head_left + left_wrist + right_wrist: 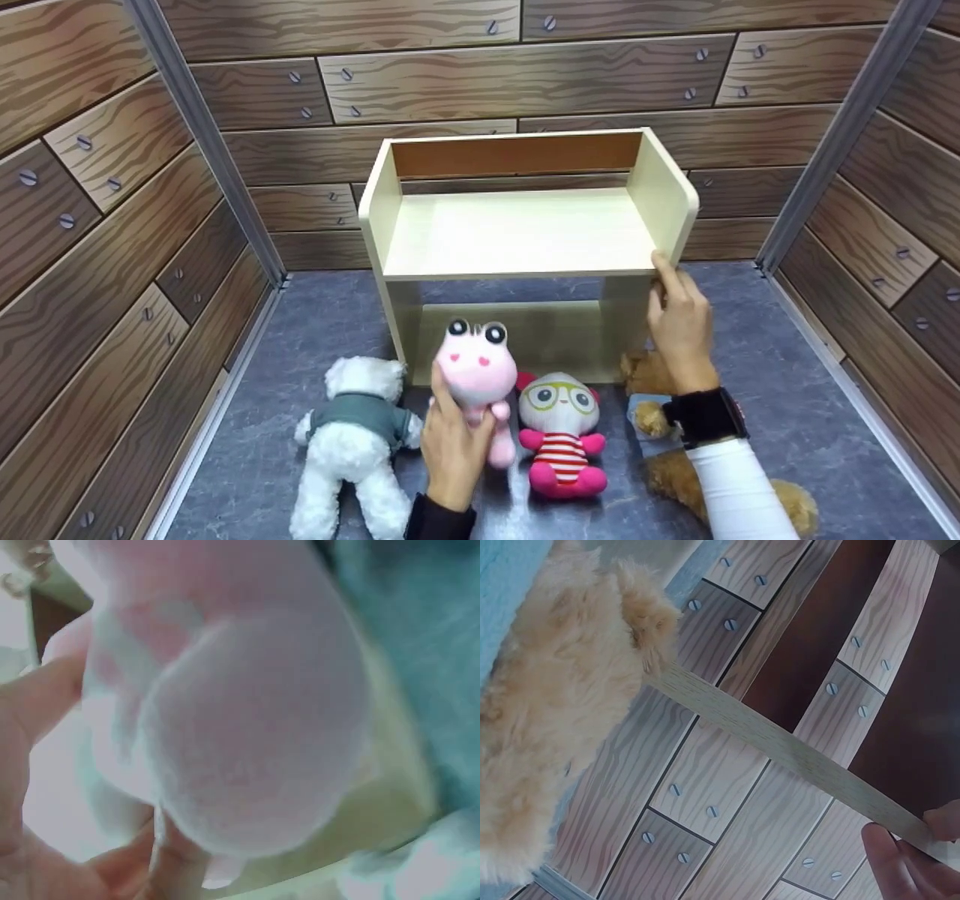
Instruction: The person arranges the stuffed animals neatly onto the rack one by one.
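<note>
My left hand (454,450) grips a pink plush frog (480,375) with big black eyes and heart cheeks, upright in front of a small two-tier wooden shelf (517,236). Up close in the left wrist view, the thumb and fingers curl round the frog's striped body (247,727). My right hand (681,326) pinches the front edge of the shelf's right side panel, near the middle board. In the right wrist view its fingers (900,862) lie on either side of that panel edge (802,757). The frog partly hides the lower tier.
Right of the frog sits a plush with yellow glasses and a striped body (561,442). A white bear in a green top (352,450) lies at the left. Under my right arm lies a brown bear (671,472), partly covered. Plank-patterned walls (525,82) enclose the grey floor (247,450).
</note>
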Tool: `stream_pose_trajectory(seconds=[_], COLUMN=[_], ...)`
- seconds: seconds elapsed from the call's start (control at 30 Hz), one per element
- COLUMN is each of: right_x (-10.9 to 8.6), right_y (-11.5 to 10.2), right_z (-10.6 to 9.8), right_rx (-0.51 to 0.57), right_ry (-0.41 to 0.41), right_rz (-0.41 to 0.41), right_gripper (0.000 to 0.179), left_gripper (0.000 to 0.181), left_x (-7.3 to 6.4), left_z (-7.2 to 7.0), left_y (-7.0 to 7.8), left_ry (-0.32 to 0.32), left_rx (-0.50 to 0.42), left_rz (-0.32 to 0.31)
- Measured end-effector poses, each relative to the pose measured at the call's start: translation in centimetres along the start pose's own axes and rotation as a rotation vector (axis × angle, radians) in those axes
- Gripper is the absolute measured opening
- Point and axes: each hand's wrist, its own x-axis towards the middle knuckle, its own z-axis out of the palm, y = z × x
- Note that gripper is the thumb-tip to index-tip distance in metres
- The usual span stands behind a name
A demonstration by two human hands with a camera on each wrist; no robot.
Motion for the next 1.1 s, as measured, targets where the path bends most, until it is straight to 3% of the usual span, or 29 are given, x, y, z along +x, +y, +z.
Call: stream_pose_trajectory(seconds=[0.3,0.5,0.63,0.87,1.1], right_x=[0.4,0.2,0.1,0.0,0.0], right_y=[-0.2,-0.3,-0.2,0.1,-0.2], right_z=[-0.3,-0.2,-0.1,0.1,0.2], right_rx=[0.005,0.005,0.012,0.003,0.008], right_ry=[-0.036,-0.029,-0.012,0.035,0.008], right_rz=[0.066,0.061,0.046,0.015,0.036], right_gripper=[0.050,0.048,0.048,0.043,0.047], left_gripper=[0.111,0.110,0.108,0.103,0.102], left_x=[5.8,9.4,11.1,13.9,14.9], left_z=[-3.3,-3.9,-3.9,-2.9,-2.8], left_y=[5.1,6.8,7.5,8.9,9.5], left_ry=[0.208,0.282,0.292,0.251,0.284], left_rx=[-0.148,-0.169,-0.198,-0.233,-0.250], left_rz=[0.060,0.100,0.117,0.125,0.133])
